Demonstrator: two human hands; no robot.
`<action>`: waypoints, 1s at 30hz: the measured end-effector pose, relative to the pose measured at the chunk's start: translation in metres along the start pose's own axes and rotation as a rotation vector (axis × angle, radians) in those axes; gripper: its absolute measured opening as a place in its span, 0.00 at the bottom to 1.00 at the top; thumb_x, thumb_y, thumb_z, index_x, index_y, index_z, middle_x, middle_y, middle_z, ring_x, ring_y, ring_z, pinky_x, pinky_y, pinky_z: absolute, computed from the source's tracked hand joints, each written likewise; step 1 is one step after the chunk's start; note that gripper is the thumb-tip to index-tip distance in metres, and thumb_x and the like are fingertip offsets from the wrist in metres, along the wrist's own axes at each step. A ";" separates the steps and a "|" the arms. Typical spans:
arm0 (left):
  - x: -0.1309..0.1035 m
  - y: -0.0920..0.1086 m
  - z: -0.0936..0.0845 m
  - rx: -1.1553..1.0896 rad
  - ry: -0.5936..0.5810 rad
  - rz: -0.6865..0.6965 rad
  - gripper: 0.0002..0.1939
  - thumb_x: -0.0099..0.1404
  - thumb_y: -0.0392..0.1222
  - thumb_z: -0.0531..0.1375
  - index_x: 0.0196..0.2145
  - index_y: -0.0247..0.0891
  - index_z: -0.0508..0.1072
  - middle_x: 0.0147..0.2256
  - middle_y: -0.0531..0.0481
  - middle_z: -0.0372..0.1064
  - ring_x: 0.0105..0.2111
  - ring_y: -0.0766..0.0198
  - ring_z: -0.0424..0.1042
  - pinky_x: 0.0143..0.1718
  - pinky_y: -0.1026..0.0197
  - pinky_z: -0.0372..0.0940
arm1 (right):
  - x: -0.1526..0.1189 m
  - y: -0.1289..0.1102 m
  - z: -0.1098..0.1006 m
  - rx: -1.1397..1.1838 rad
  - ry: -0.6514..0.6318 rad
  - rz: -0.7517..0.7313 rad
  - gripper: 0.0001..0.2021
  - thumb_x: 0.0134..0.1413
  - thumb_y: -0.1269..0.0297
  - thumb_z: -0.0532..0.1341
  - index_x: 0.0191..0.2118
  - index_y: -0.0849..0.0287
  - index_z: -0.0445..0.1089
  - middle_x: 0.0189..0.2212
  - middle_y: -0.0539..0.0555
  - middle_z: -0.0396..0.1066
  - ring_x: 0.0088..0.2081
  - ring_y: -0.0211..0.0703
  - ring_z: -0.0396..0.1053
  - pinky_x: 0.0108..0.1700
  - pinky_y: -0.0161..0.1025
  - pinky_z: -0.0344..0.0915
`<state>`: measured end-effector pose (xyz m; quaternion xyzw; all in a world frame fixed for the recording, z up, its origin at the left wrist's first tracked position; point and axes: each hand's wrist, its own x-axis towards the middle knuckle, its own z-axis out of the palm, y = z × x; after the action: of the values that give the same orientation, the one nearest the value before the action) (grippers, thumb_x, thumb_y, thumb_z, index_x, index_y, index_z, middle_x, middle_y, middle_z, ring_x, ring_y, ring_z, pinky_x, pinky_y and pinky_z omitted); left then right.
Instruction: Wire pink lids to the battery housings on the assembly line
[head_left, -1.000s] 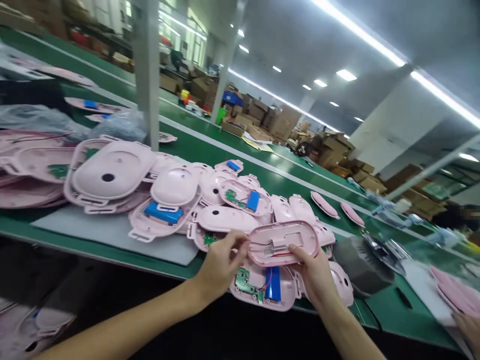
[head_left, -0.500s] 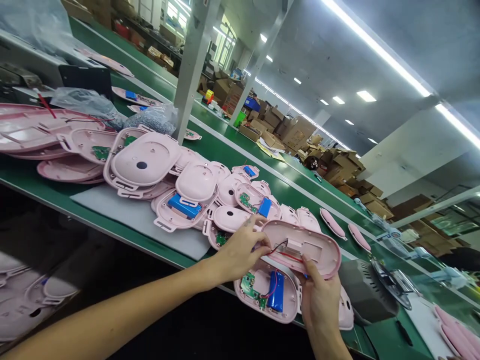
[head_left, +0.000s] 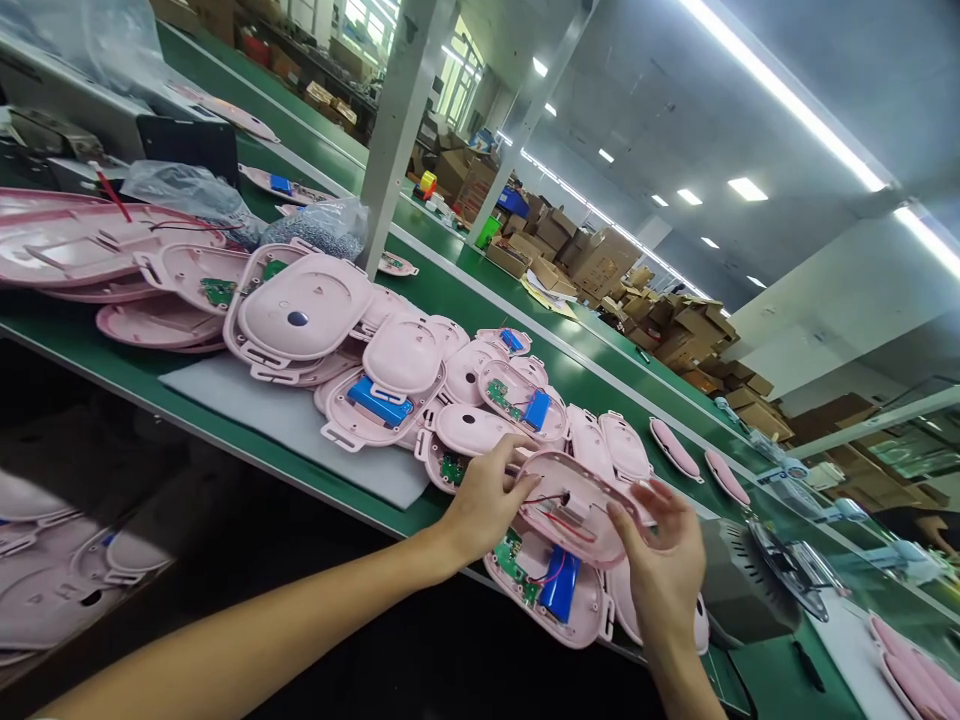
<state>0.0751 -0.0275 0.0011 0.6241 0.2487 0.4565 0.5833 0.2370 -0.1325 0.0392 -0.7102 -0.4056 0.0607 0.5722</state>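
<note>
My left hand (head_left: pixel 487 500) pinches the left end of a pink plastic shell (head_left: pixel 592 535), whose hollow inside faces me. Thin red and dark wires run across it from beside my left fingertips. At the shell's right end is my right hand (head_left: pixel 664 550), thumb and fingers spread apart, the fingers slightly blurred; whether the thumb touches the rim I cannot tell. Under the held shell lies an open pink housing (head_left: pixel 585 625) with a blue battery pack (head_left: pixel 560 585), a green circuit board (head_left: pixel 508 555) and a pink-red wire. The held shell hides the housing's upper part.
Several pink housings and covers are heaped on the green bench (head_left: pixel 82 350), partly over a white foam sheet (head_left: pixel 285 425). A grey machine (head_left: pixel 750 580) stands to the right, near a dark slim tool (head_left: pixel 808 665). A metal post (head_left: pixel 397 130) rises behind the heap.
The held shell has tilted, its right end swinging down toward me. My right hand's fingers have loosened from around that end and spread. My left hand keeps its pinch; the view has shifted slightly.
</note>
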 end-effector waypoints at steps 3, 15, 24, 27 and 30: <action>-0.001 -0.001 0.000 0.083 -0.032 0.022 0.13 0.64 0.41 0.57 0.47 0.40 0.66 0.39 0.49 0.71 0.29 0.64 0.73 0.25 0.67 0.65 | 0.019 -0.016 0.002 -0.393 -0.198 -0.356 0.23 0.46 0.54 0.67 0.49 0.53 0.68 0.47 0.55 0.71 0.50 0.52 0.68 0.54 0.50 0.61; 0.007 0.005 -0.001 0.147 -0.122 0.036 0.16 0.65 0.50 0.56 0.45 0.39 0.65 0.43 0.46 0.70 0.33 0.60 0.76 0.27 0.65 0.70 | 0.054 -0.027 0.033 -0.367 -0.705 -0.315 0.05 0.45 0.64 0.64 0.28 0.58 0.68 0.24 0.46 0.68 0.28 0.37 0.64 0.30 0.33 0.57; 0.022 0.007 0.000 0.245 -0.347 -0.014 0.20 0.66 0.57 0.51 0.46 0.39 0.67 0.31 0.50 0.72 0.27 0.59 0.72 0.27 0.62 0.67 | 0.050 -0.034 0.028 -0.471 -0.605 -0.314 0.07 0.46 0.70 0.59 0.33 0.55 0.71 0.27 0.47 0.72 0.30 0.39 0.67 0.34 0.33 0.59; 0.023 0.009 -0.003 0.232 -0.341 -0.002 0.20 0.66 0.59 0.49 0.40 0.39 0.66 0.32 0.50 0.72 0.30 0.57 0.73 0.30 0.61 0.66 | 0.056 -0.026 -0.003 -0.433 -0.537 -0.372 0.09 0.52 0.64 0.60 0.40 0.53 0.73 0.35 0.49 0.75 0.36 0.40 0.70 0.40 0.35 0.63; 0.023 0.006 -0.004 0.255 -0.316 0.012 0.20 0.66 0.60 0.48 0.38 0.40 0.64 0.30 0.50 0.72 0.29 0.58 0.72 0.29 0.62 0.65 | 0.075 0.007 -0.070 -0.580 -0.056 -0.423 0.14 0.58 0.57 0.56 0.45 0.57 0.72 0.43 0.55 0.74 0.44 0.45 0.70 0.48 0.41 0.62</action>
<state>0.0809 -0.0073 0.0125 0.7581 0.2062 0.3212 0.5288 0.3291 -0.1379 0.0851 -0.7415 -0.5595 -0.1569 0.3355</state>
